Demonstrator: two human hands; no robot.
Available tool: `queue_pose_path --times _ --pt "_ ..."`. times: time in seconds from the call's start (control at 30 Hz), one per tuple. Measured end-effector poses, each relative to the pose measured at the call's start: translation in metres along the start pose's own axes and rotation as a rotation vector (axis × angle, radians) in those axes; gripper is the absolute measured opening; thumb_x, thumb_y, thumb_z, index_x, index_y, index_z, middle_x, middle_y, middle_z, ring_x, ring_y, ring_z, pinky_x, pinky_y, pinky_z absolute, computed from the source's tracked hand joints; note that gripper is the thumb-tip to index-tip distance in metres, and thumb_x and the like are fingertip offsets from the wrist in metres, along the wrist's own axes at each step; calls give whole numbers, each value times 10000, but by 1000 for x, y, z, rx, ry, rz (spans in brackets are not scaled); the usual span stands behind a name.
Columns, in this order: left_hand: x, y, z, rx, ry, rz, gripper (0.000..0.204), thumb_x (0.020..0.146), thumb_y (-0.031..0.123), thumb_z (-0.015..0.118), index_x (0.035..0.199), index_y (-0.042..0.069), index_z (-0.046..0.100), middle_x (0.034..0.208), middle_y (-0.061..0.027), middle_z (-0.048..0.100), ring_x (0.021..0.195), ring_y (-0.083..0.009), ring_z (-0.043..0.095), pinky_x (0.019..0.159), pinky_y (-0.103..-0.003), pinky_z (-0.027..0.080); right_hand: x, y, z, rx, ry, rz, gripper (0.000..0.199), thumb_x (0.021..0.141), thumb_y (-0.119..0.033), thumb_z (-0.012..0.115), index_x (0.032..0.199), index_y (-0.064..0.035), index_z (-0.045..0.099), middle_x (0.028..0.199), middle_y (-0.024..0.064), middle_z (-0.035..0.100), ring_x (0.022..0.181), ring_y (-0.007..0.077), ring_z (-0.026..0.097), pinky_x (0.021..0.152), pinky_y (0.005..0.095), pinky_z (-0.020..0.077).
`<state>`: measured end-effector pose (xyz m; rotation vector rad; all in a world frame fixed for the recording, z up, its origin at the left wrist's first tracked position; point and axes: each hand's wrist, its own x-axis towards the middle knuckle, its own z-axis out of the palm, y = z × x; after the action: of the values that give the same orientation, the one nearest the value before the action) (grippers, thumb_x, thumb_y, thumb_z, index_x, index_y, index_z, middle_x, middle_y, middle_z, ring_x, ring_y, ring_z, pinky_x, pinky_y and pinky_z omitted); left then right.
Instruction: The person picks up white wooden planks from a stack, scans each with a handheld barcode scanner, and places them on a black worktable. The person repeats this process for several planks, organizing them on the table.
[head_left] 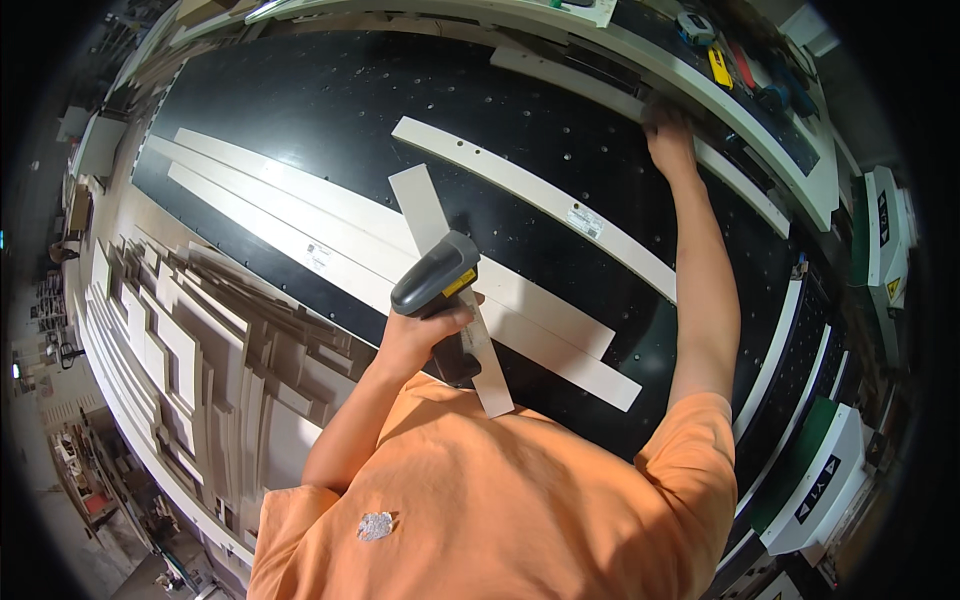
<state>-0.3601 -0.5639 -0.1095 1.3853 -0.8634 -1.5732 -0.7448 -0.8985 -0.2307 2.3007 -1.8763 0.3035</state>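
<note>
My left hand (425, 335) is wrapped round the handle of a dark grey handheld barcode scanner (437, 272) with a yellow label. Behind scanner and fingers passes a short white board (420, 205), slanting across the long strips; I cannot tell whether those fingers touch it. My right arm reaches to the far right, where my right hand (670, 140) closes on a long white strip (570, 78) near the table's far side; its fingertips are dark and blurred. Between the hands lies another white strip (520, 185), with small holes and a printed label (585, 220).
Long white strips (300, 205) lie side by side on the black table (330, 90), with a label on one. Many pale panels (190, 350) stand stacked at the left. A white machine beam (740, 110) borders the far right, with a yellow tool (719, 66) on it. Green-and-white machine units (820, 480) stand right.
</note>
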Motion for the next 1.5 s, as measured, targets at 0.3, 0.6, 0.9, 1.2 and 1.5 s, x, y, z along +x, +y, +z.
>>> queue_pose_path --times 0.3,0.6,0.9,1.2,1.5 --pt "31 1 -10 -81 -199 -31 558 830 223 695 1302 -43 560 1125 -200 724 1072 -276 699 919 -416 577 -142 -115 -63 696 -13 -123 371 947 -161 710 1272 16 682 1222 134 647 1109 328 579 1007 399 475" --pt "41 6 9 -13 -260 14 376 798 332 705 940 -14 662 1108 -217 729 967 -279 726 797 -367 607 -236 -188 -166 1326 -429 -117 512 935 -117 733 1402 6 562 1058 121 722 782 197 682 714 336 560" --pt "33 3 21 -82 -348 -54 517 872 108 741 1349 -15 583 1195 -113 677 1115 -212 637 996 -382 520 -280 -225 -169 1143 -169 9 818 815 -68 773 1536 -36 387 1245 193 608 1047 351 674 869 427 576" --pt "29 4 40 35 -511 -3 512 853 93 789 1330 10 622 1202 -92 701 1020 -151 640 872 -310 535 -265 -214 -177 1052 42 249 526 854 -26 702 1345 50 531 1182 201 577 860 358 656 744 413 586" --pt "43 -10 34 122 -346 -20 545 839 348 721 1240 -20 684 1193 -141 725 604 -56 538 456 -211 369 -268 -76 -170 2159 -149 589 602 1124 -411 303 1396 88 504 941 141 653 564 99 614 442 254 562"
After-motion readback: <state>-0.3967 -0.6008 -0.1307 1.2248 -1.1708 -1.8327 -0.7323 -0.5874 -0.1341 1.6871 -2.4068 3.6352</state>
